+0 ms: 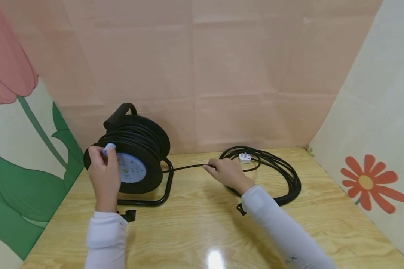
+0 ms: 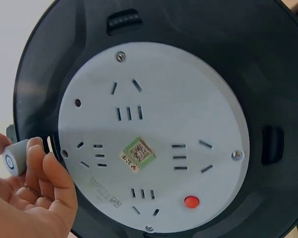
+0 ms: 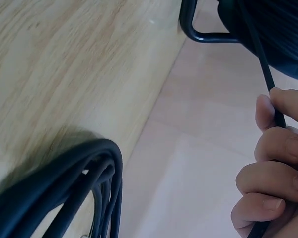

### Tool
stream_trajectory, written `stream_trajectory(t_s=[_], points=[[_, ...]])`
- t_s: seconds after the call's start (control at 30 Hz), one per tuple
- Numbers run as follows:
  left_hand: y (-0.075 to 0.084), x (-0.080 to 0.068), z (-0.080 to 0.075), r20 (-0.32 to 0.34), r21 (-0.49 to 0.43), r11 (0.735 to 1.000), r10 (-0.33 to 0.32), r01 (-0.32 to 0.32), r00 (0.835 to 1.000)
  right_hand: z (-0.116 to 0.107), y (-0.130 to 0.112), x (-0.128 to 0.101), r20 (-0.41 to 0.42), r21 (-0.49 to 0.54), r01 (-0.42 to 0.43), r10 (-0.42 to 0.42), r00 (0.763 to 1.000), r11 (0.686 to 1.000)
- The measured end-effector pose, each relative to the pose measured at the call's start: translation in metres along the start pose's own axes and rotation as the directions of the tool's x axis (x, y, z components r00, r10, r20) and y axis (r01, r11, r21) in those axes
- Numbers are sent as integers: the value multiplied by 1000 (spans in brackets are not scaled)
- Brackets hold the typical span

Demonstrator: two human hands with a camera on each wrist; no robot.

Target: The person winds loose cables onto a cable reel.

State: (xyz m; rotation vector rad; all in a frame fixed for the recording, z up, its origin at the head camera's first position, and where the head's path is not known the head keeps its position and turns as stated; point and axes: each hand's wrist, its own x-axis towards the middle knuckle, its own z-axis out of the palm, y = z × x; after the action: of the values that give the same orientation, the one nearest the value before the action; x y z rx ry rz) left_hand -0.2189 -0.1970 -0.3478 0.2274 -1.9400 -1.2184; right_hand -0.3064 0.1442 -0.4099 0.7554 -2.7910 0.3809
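left hand (image 1: 104, 175) grips the reel's crank knob (image 1: 108, 148); right hand (image 1: 227, 172) pinches the black cable (image 1: 185, 167).

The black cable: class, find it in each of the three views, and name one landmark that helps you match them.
Head: the black cable runs from the reel to the right hand, then coils right of centre.
Left wrist: not in view; only the reel's face shows.
Right wrist: held by the fingers at right; coils lower left.
Shared landmark: the reel.
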Motion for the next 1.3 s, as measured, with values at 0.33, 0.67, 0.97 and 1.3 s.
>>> stream_trajectory(t_s=[0.33, 0.67, 0.97, 1.3], points=[[2, -5, 7, 1, 32, 997, 66, -66, 998, 2, -9, 6, 77, 9, -42, 41, 996, 999], [14, -15, 6, 154, 114, 989, 74, -92, 985, -1, -13, 19, 3, 4, -42, 42, 999, 999], [27, -21, 2, 323, 277, 952, 36, -131, 946, -5, -21, 25, 32, -21, -43, 43, 999, 999], [38, -25, 0, 501, 408, 903, -102, -131, 860, -3, -22, 25, 29, -72, -65, 68, 997, 995]])
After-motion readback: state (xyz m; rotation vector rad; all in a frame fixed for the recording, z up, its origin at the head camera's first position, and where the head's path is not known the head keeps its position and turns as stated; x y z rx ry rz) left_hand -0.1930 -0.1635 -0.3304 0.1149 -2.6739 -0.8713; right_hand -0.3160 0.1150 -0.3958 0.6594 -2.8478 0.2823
